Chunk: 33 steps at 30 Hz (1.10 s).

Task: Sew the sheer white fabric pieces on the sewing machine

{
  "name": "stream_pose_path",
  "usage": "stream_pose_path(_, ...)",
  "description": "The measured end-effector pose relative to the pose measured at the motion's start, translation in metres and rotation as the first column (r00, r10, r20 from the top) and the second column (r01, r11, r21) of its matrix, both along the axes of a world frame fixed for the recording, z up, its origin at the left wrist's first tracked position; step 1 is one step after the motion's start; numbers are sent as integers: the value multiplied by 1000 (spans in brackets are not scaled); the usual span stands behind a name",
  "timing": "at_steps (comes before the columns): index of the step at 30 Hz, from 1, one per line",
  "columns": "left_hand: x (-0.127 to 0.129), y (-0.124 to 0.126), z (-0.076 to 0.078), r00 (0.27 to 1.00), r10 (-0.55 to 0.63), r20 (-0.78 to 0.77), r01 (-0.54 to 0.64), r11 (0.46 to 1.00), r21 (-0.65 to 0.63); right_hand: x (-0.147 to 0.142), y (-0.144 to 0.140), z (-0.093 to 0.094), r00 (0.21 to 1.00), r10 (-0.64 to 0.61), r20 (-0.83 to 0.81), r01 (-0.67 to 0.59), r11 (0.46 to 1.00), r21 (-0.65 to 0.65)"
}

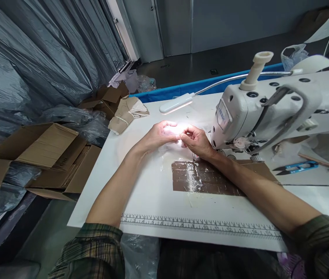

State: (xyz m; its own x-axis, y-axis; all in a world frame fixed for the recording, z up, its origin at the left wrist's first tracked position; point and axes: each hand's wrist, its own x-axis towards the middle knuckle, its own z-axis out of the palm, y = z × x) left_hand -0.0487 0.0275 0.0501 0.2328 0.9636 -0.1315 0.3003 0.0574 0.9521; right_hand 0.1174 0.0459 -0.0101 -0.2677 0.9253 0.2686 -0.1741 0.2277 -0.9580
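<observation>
A: What sits between the left hand [159,135] and right hand [195,141]?
B: Indeterminate; lamp glare washes it out.
A: Sewing machine [272,108]?
B: Cut off at right edge; needle area hidden behind right hand.

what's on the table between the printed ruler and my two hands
In the head view, a brown taped patch lies on the table between ruler and hands, under the right forearm.

Plaid sleeves [94,248], brown patch [205,177], white table [141,201]
</observation>
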Motion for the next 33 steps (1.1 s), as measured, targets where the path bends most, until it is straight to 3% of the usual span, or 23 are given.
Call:
stream_pose_path(8, 3, 0, 2, 997, 68, 34, -68, 998, 2, -1, 1, 1, 999, -40, -6, 39, 991, -124)
stream_pose_path(13, 4, 2, 1, 987, 155, 40, -155, 988, -13, -1, 0, -3, 1000, 13, 13, -11, 991, -134)
stream_pose_path(18, 5, 5, -2, 951, 256, 173, -248, 966, -68, -5, 0, -8, 996, -77, 54, 87, 976, -202)
stream_pose_path(26, 4, 4, -3, 952, 243, 187, -239, 970, -43, -5, 2, -9, 991, -110, 75, 121, 980, -161)
stream_pose_path(33, 8, 3, -5, 964, 245, 104, -249, 968, 32, -7, 3, -12, 990, -135, 32, 137, 986, -97)
